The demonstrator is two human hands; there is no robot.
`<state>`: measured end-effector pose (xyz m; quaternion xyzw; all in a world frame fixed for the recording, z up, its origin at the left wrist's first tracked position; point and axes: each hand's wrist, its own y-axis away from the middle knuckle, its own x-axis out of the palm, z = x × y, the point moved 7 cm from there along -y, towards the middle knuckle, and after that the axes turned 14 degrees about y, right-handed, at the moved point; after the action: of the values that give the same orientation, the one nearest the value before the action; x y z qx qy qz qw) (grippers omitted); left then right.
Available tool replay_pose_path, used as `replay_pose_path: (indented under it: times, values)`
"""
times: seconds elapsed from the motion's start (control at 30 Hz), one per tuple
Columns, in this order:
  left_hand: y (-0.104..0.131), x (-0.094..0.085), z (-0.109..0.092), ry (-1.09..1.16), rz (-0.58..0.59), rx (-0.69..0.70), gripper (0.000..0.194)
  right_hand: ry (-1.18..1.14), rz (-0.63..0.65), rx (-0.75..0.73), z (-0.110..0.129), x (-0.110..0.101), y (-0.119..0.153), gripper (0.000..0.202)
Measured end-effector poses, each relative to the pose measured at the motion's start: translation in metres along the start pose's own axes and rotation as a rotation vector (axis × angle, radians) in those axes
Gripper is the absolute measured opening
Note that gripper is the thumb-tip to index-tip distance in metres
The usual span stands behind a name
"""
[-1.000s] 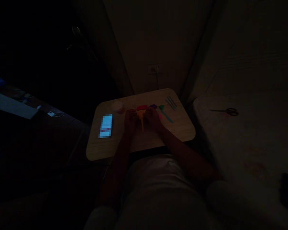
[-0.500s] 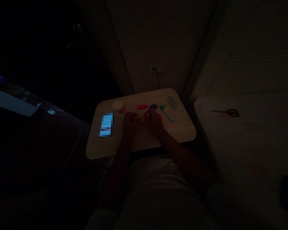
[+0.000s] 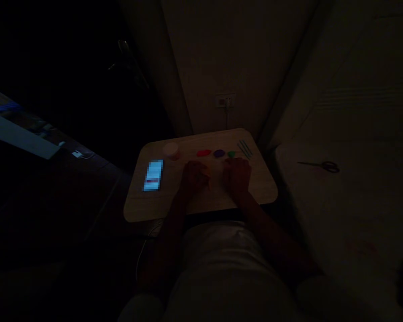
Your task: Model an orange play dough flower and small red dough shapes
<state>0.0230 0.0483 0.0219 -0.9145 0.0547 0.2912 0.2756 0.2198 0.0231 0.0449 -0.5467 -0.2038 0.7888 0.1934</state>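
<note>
The picture is very dark. My left hand (image 3: 193,178), over the middle of the small table, is closed on a piece of orange modelling clay (image 3: 206,171) that shows at its fingertips. My right hand (image 3: 237,178) is to the right of it, low over the tabletop, fingers curled down; what lies under them is hidden. Beyond the hands lie a red clay piece (image 3: 203,153), a purple clay piece (image 3: 219,153) and a green clay piece (image 3: 231,154). Thin teal sticks (image 3: 245,149) rest at the table's far right.
A lit phone (image 3: 153,175) lies on the left of the wooden table (image 3: 137,208), below a pale-lidded tub (image 3: 171,150). Scissors (image 3: 322,166) are on a pale surface at the right. A wall outlet (image 3: 225,100) holds a plug, its cord running down behind the table.
My right hand has moved away from the left hand and the orange clay, rightward over where the teal knife-like tool and a pink piece showed. The view has shifted slightly.
</note>
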Motion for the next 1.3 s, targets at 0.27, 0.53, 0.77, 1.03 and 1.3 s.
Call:
replay_pose_path:
  times: [0.27, 0.53, 0.77, 1.03, 1.3]
  values:
    - [0.003, -0.002, -0.006, 0.011, 0.007, 0.045, 0.008, 0.092, 0.078, 0.050, 0.000, 0.008, 0.002, 0.027]
    - [0.002, -0.011, 0.007, 0.148, -0.110, 0.017, 0.022, -0.022, 0.122, -0.100, 0.009, 0.016, -0.001, 0.027]
    - [0.005, -0.025, 0.024, 0.235, -0.285, -0.141, 0.017, -0.110, 0.267, -0.278, 0.020, 0.032, 0.003, 0.025]
    - [0.002, -0.009, 0.005, 0.150, -0.068, 0.014, 0.030, -0.099, 0.285, -0.297, 0.018, 0.040, 0.005, 0.028]
    - [0.004, -0.012, 0.023, -0.083, -0.143, -0.081, 0.038, -0.152, 0.219, -0.229, 0.014, 0.034, 0.001, 0.020]
